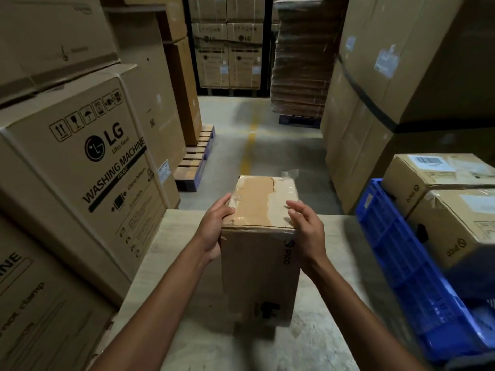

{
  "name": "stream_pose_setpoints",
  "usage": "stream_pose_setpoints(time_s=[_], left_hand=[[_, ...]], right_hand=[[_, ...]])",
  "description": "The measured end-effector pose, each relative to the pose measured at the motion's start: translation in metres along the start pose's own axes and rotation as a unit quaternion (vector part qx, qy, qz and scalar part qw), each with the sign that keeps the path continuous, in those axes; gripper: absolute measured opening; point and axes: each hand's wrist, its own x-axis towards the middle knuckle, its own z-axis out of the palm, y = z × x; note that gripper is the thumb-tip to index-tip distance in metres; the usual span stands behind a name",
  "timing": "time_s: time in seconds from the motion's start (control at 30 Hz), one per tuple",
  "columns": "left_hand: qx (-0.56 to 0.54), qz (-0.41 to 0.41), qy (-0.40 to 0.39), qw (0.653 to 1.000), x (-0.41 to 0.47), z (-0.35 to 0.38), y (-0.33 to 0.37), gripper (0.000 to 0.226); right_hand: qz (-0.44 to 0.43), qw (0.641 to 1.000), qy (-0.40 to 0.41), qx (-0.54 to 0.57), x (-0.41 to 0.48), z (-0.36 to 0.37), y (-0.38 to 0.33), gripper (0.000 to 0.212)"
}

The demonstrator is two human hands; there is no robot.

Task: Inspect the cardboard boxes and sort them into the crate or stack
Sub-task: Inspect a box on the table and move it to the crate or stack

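Inspecting | tall brown taped cardboard box (259, 247) upright on pale worktop (171, 266) so I see its seal | left hand (214, 228) fingers curled, gripping it | right hand (306, 231) fingers relaxed alongside

A pale wood-grain table (187, 277) fills the lower middle of the view. One tall cardboard box (259, 266) stands on end on it, taped top upward. Its base is blurred, so full contact cannot be confirmed. A blue crate (401, 263) sits at the table's right edge, either on it or just beside it. Beyond the table lies a grey concrete floor (281, 156) with a worn yellow line (249, 151). It carries a slatted pallet (197, 156) at left and, farther back, a blue pallet (298, 120).
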Motion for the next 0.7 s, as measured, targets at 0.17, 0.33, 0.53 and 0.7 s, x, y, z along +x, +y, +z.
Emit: stream_pose_setpoints(time_s=[0.17, 0.33, 0.53, 0.7], left_hand=[[0.038, 0.026, 0.008, 0.999, -0.009, 0.011, -0.034, 0.049], [0.281, 0.211, 0.108, 0.930, -0.027, 0.014, -0.064, 0.039], [0.484, 0.483, 0.076, 0.726, -0.037, 0.006, -0.095, 0.017], [0.521, 0.478, 0.043, 0.706, -0.038, 0.007, -0.105, 0.027]], right_hand=[[0.032, 0.999, 0.021, -0.015, -0.006, -0.024, 0.015, 0.023], [-0.046, 0.978, 0.059, -0.193, -0.032, -0.042, 0.024, 0.015], [-0.327, 0.858, 0.037, -0.395, -0.057, -0.047, 0.045, 0.020], [-0.354, 0.840, 0.019, -0.411, -0.063, -0.044, 0.050, 0.026]])
